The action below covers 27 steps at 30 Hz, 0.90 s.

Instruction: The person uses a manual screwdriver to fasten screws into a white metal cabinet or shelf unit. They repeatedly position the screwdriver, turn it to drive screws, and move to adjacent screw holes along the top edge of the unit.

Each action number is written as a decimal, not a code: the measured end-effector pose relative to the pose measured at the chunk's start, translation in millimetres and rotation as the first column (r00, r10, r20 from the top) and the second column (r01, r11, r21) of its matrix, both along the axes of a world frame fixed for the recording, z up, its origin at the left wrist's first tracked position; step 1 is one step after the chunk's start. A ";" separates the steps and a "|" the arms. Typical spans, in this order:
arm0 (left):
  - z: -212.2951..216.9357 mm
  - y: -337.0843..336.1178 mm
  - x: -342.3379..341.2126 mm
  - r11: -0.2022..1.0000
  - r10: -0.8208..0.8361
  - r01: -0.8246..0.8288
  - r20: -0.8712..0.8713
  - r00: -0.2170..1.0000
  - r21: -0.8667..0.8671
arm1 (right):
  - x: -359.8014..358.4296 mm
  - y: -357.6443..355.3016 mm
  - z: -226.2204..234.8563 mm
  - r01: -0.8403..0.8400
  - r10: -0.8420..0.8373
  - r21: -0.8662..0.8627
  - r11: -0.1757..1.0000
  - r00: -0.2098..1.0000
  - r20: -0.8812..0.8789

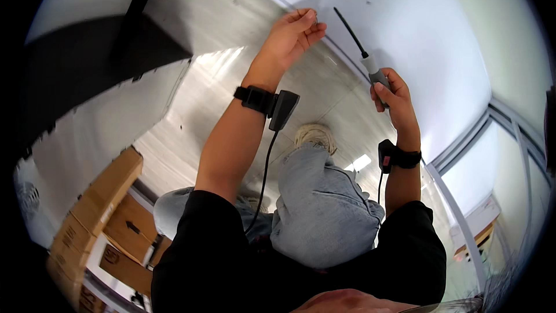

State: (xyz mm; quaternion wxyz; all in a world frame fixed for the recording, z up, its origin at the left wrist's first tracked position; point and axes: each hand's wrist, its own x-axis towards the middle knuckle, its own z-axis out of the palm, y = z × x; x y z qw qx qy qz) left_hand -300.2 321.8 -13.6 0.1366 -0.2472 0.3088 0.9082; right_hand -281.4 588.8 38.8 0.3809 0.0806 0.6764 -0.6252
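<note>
My right hand (pixel 395 94) is wrapped round the grey handle of a screwdriver (pixel 353 33). Its long dark shaft points up and to the left, close to a white wall (pixel 405 17). To the left of the tip, my left hand (pixel 294 36) is raised near the foot of the wall, thumb and fingers pinched together. A thin, dark, curved bit shows at those fingertips, too small to name. The screwdriver's tip and the left fingers are apart.
Cardboard boxes (pixel 95 214) stand at the lower left, below a black-topped piece of furniture (pixel 75 64). A grey metal frame (pixel 460 214) with glass is on the right. Cabled black devices are strapped to both wrists. My bent knee (pixel 324 208) is between my arms, above the pale floor (pixel 226 17).
</note>
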 end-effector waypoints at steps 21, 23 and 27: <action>-20.0 -142.3 299.4 0.613 0.782 -0.706 -0.147 0.605 0.354 | 72.1 -243.4 20.9 -0.868 0.892 0.208 0.450 0.429 -0.141; -23.5 -139.5 305.1 0.592 0.800 -0.727 -0.149 0.581 0.348 | 73.8 -246.1 18.9 -0.881 0.907 0.216 0.420 0.398 -0.138; -28.2 -144.2 312.9 0.578 0.815 -0.777 -0.124 0.566 0.251 | 73.6 -259.6 14.2 -0.896 0.923 0.238 0.376 0.338 -0.184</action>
